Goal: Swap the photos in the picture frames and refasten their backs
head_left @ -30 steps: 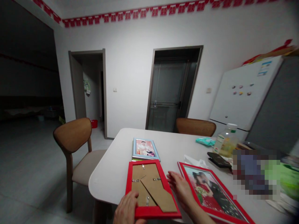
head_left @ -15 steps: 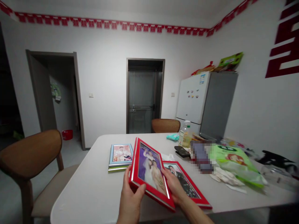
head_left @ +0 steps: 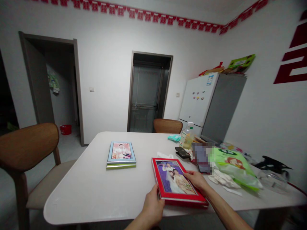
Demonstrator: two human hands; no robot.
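Observation:
A red picture frame (head_left: 165, 194) with a photo of people in wedding dress lies flat at the table's near side, on top of a second red frame (head_left: 192, 204) whose edge alone shows below it. My left hand (head_left: 153, 203) is closed on the near left corner, thumb against the front edge. Along the right side, my right hand (head_left: 198, 182) grips the frame with its fingers over the rim. To the left sits a small stack, a light-blue picture frame (head_left: 121, 151) over a yellow-green one (head_left: 121, 166).
On the white table (head_left: 83, 188) to the right are a bottle (head_left: 186, 136), a black phone-like object (head_left: 182, 152), a green plastic package (head_left: 236, 164) and crumpled white cloth (head_left: 223, 179). Wooden chairs stand at the left (head_left: 28, 143) and far side (head_left: 168, 126).
The upper red frame, tilted and raised before, has come down to the right and now lies squarely over the other red frame. Both hands have moved right with it. The view has shifted slightly.

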